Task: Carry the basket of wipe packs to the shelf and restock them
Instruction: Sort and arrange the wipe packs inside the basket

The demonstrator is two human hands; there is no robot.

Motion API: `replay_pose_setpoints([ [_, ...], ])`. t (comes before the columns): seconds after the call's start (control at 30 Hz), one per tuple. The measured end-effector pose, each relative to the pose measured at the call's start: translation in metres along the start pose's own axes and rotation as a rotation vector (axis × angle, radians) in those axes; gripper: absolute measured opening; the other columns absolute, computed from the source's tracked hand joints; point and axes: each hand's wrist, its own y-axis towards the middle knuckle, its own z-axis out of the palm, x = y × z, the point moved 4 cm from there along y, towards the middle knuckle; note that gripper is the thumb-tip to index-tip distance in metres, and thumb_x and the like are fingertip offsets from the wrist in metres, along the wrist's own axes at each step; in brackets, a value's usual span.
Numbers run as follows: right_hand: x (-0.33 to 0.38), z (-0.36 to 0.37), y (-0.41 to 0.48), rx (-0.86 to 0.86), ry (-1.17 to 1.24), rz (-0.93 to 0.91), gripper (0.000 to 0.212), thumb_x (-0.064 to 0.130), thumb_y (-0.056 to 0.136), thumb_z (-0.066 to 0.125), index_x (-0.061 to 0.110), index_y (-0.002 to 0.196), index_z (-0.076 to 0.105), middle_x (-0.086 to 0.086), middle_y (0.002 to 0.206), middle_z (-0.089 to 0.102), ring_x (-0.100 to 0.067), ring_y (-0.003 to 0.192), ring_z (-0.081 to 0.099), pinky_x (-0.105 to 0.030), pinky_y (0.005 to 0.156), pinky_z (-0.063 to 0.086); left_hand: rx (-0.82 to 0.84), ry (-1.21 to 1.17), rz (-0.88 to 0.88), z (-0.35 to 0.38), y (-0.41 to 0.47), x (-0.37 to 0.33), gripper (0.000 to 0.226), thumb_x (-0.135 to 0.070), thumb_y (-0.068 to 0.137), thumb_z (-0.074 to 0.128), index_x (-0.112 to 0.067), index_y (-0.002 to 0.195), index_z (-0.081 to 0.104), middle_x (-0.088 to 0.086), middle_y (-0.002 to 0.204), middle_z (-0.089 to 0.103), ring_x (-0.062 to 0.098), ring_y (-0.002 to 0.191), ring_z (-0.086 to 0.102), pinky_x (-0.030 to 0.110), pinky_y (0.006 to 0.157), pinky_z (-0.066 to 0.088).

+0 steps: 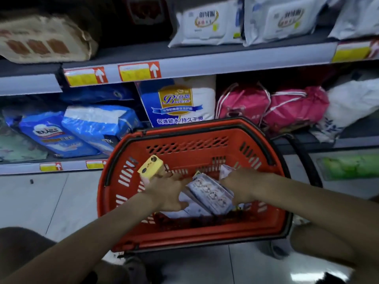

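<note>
A red plastic basket (184, 144) with black handles stands on the floor in front of the shelf. Inside lie several wipe packs; a pale pack with cartoon faces (211, 193) lies in the middle. My left hand (166, 193) is down in the basket and holds a yellow-topped pack (150, 166) at its left side. My right hand (244, 185) reaches in from the right, fingers curled on a whitish pack (226, 170); the grip itself is partly hidden. Large white wipe packs (207, 21) stand on the upper shelf.
The lower shelf (28, 167) holds blue pad packs (67, 130), a blue-and-white bag (178, 103) and pink drawstring bags (270, 107). Shelf edges with yellow price tags (139, 71) jut out above the basket. Grey tiled floor lies to the left. My knees flank the basket.
</note>
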Motion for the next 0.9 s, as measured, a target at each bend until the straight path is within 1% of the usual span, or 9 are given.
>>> replay_pose_setpoints([
  [0.1,-0.004,0.007,-0.001,-0.027,-0.043,-0.009,0.049,0.037,0.096,0.064,0.022,0.141,0.052,-0.009,0.137,0.060,-0.031,0.124,0.061,-0.037,0.092,0.052,0.097,0.052,0.043,0.026,0.024,-0.002,0.093,-0.068,0.092,0.058,-0.032,0.166,0.016,0.005,0.169,0.029,0.032,0.150,0.036,0.051,0.114,0.041],
  [0.17,-0.004,0.013,-0.003,-0.007,-0.074,-0.015,0.046,0.034,0.100,0.059,0.022,0.142,0.048,-0.008,0.139,0.058,-0.029,0.126,0.059,-0.037,0.093,0.050,0.141,0.049,0.080,0.042,0.039,-0.003,0.092,-0.069,0.090,0.060,-0.030,0.165,0.023,0.004,0.167,0.033,0.031,0.148,0.040,0.050,0.113,0.043],
  [0.27,-0.002,0.016,-0.004,0.039,-0.086,-0.036,0.047,0.031,0.099,0.061,0.019,0.142,0.047,-0.009,0.140,0.055,-0.031,0.126,0.058,-0.036,0.089,0.050,0.145,0.091,0.216,0.060,0.051,-0.008,0.088,-0.069,0.083,0.057,-0.031,0.159,0.036,0.001,0.165,0.038,0.027,0.148,0.042,0.047,0.113,0.044],
  [0.37,-0.001,0.017,-0.001,0.040,-0.093,-0.052,0.046,0.026,0.099,0.061,0.019,0.142,0.048,-0.010,0.137,0.056,-0.031,0.122,0.059,-0.037,0.088,0.051,0.045,0.214,0.383,0.073,0.061,-0.019,0.073,-0.049,0.083,0.069,-0.025,0.150,0.052,0.008,0.151,0.055,0.032,0.138,0.053,0.044,0.111,0.046],
  [0.43,-0.001,0.016,0.001,0.014,-0.099,-0.062,0.044,0.024,0.099,0.060,0.019,0.142,0.048,-0.009,0.135,0.057,-0.031,0.121,0.060,-0.038,0.091,0.053,0.059,0.251,0.452,0.078,0.066,-0.028,0.066,-0.035,0.086,0.068,-0.017,0.148,0.053,0.015,0.146,0.057,0.039,0.131,0.056,0.048,0.110,0.046],
  [0.57,-0.003,0.013,0.003,-0.034,-0.113,-0.070,0.041,0.025,0.099,0.060,0.020,0.139,0.050,-0.009,0.131,0.060,-0.030,0.118,0.062,-0.038,0.091,0.054,0.058,0.320,0.465,0.077,0.068,-0.039,0.056,-0.026,0.093,0.059,-0.013,0.146,0.050,0.018,0.144,0.056,0.038,0.124,0.058,0.048,0.105,0.046],
  [0.7,-0.003,0.015,0.005,-0.030,-0.123,-0.053,0.037,0.026,0.098,0.062,0.021,0.134,0.053,-0.007,0.129,0.061,-0.029,0.117,0.062,-0.036,0.084,0.051,0.047,0.345,0.474,0.081,0.072,-0.041,0.054,-0.024,0.091,0.060,-0.013,0.143,0.052,0.018,0.144,0.057,0.040,0.122,0.061,0.051,0.101,0.050],
  [0.8,-0.002,0.015,0.005,-0.037,-0.122,-0.043,0.039,0.024,0.098,0.062,0.021,0.136,0.053,-0.007,0.130,0.061,-0.029,0.118,0.062,-0.034,0.078,0.046,0.067,0.311,0.463,0.077,0.075,-0.042,0.056,-0.027,0.086,0.062,-0.015,0.140,0.054,0.014,0.137,0.062,0.037,0.115,0.064,0.048,0.096,0.053],
  [0.9,-0.001,0.015,0.004,-0.043,-0.132,-0.044,0.041,0.023,0.099,0.061,0.021,0.139,0.052,-0.007,0.132,0.060,-0.028,0.120,0.061,-0.035,0.080,0.048,0.073,0.285,0.438,0.071,0.076,-0.048,0.056,-0.030,0.084,0.064,-0.020,0.138,0.058,0.006,0.129,0.069,0.031,0.113,0.067,0.043,0.096,0.052],
])
